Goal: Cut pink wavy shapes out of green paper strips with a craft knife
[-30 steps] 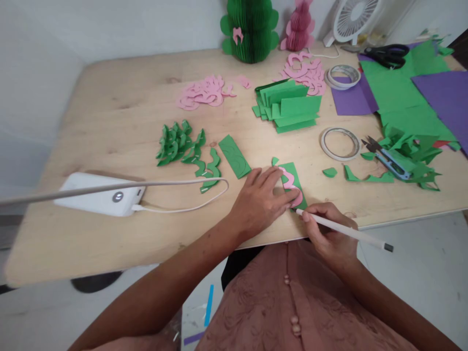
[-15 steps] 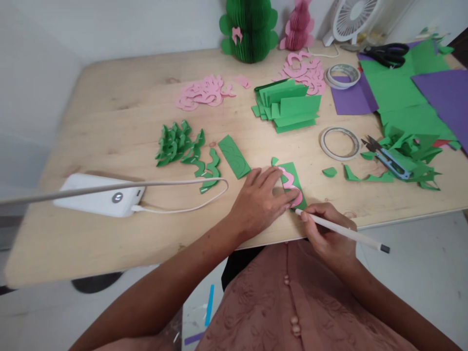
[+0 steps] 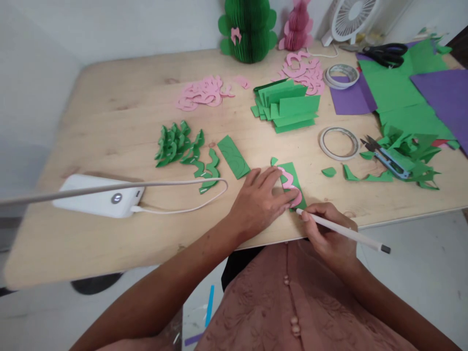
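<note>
My left hand (image 3: 259, 197) lies flat with its fingers stretched out, pressing a pink scalloped paper cutout (image 3: 291, 189) onto a green paper rectangle (image 3: 296, 176) near the table's front edge. My right hand (image 3: 331, 231) pinches a white pencil (image 3: 345, 230) with a dark end cap. The pencil's tip is at the lower edge of the green rectangle, beside the pink cutout. To the left of these papers rests another green rectangle (image 3: 233, 157) with curved lines drawn on it. Green wavy cut pieces (image 3: 175, 144) with staples lie further left.
A white power bank (image 3: 98, 196) with a cable lies at left. Folded green strips (image 3: 292, 108), pink cutouts (image 3: 204, 92) and a tape roll (image 3: 340, 144) are beyond my hands. Blue thread snips (image 3: 389, 161), black scissors (image 3: 385, 54) and green scraps lie right; a fan (image 3: 353, 19) stands behind.
Almost nothing differs. The whole view has shifted very slightly; both hands, the pencil and the papers keep their places.
</note>
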A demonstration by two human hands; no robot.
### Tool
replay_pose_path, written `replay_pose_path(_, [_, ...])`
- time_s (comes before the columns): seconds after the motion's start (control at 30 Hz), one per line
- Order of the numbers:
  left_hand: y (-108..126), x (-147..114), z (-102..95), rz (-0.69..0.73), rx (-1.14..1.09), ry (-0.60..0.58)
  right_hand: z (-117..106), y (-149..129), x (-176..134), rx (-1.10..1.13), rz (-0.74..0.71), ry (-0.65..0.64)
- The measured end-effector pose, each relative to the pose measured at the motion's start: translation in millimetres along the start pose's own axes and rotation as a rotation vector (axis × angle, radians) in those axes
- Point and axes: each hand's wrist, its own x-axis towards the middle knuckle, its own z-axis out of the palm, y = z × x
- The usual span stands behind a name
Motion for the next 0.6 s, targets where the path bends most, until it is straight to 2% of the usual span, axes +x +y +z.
replay_pose_path(0.6, [-0.4,-0.1,1.3,-0.001,0.012,0.006,-1.8,-2.5,3.2,0.028,0.013,0.035])
